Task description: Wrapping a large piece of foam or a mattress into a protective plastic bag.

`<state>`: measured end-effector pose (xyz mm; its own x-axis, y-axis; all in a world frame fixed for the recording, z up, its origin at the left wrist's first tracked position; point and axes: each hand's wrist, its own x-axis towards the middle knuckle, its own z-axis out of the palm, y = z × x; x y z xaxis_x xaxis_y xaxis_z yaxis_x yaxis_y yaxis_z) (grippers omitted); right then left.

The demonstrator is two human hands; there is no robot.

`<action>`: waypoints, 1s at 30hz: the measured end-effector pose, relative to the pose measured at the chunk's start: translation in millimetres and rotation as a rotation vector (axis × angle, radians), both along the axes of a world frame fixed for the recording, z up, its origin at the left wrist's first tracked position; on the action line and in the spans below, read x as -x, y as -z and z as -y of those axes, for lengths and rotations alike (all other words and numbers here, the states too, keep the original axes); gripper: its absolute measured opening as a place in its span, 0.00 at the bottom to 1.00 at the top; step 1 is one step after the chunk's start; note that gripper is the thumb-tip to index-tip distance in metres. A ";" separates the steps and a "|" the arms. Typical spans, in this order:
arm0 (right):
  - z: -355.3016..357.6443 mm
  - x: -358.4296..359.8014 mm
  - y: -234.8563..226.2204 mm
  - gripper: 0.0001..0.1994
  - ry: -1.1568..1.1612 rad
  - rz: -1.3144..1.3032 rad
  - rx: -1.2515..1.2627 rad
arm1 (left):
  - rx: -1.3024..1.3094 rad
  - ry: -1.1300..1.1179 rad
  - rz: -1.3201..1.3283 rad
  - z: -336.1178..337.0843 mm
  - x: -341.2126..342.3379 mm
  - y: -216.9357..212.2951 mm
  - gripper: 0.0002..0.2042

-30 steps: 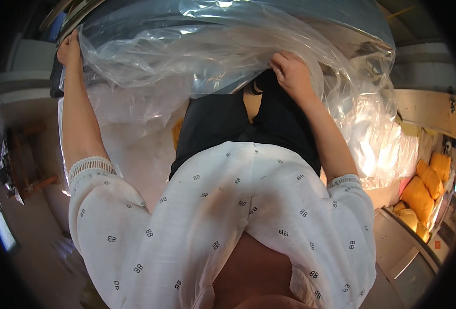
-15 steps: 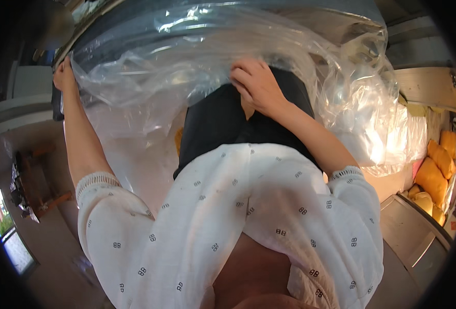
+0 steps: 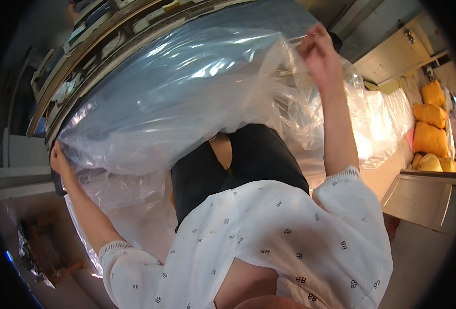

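Observation:
A wide sheet of clear plastic film (image 3: pixel 176 92) stretches across the flat surface in front of me and droops to my lap. At the far left, my left hand (image 3: pixel 60 158) is closed on the film's edge. My right hand (image 3: pixel 321 57) is raised at the upper right, its fingers pinched on the film, which rises in folds toward it. Some motion blur softens those fingers. More crumpled plastic (image 3: pixel 387 121) lies in a bright heap to the right, and another layer hangs down on the left, beside my black-clothed lap.
A long wooden frame with slats (image 3: pixel 65 85) runs along the far left edge of the surface. Orange and yellow bundles (image 3: pixel 429 136) are stacked at the right, above a pale wooden panel (image 3: pixel 418 201). A dark stand with brown legs (image 3: pixel 47 247) is at the lower left.
My right hand has gone from my lap up and to the right, pulling the film into a raised fold. My left hand still grips the edge. The view has shifted.

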<state>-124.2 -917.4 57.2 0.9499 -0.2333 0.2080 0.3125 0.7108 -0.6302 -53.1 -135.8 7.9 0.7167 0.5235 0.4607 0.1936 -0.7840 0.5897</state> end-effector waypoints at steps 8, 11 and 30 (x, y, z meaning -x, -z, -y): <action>-106.5 89.5 75.7 0.23 0.059 -0.189 1.202 | 0.124 0.018 0.115 -7.0 0.8 -10.4 0.18; -110.7 68.1 67.7 0.16 -0.431 -0.225 0.797 | 0.062 -0.018 0.076 -0.2 1.0 -6.2 0.18; 37.3 -35.5 -5.2 0.09 0.460 -0.406 2.092 | -0.002 0.292 -0.120 40.5 78.0 -26.8 0.12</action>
<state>-88.7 -954.6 62.4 0.9548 -0.1596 0.2507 -0.1000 -0.9669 -0.2348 -131.0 -176.2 34.7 0.8859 0.2870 0.3645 0.0287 -0.8181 0.5744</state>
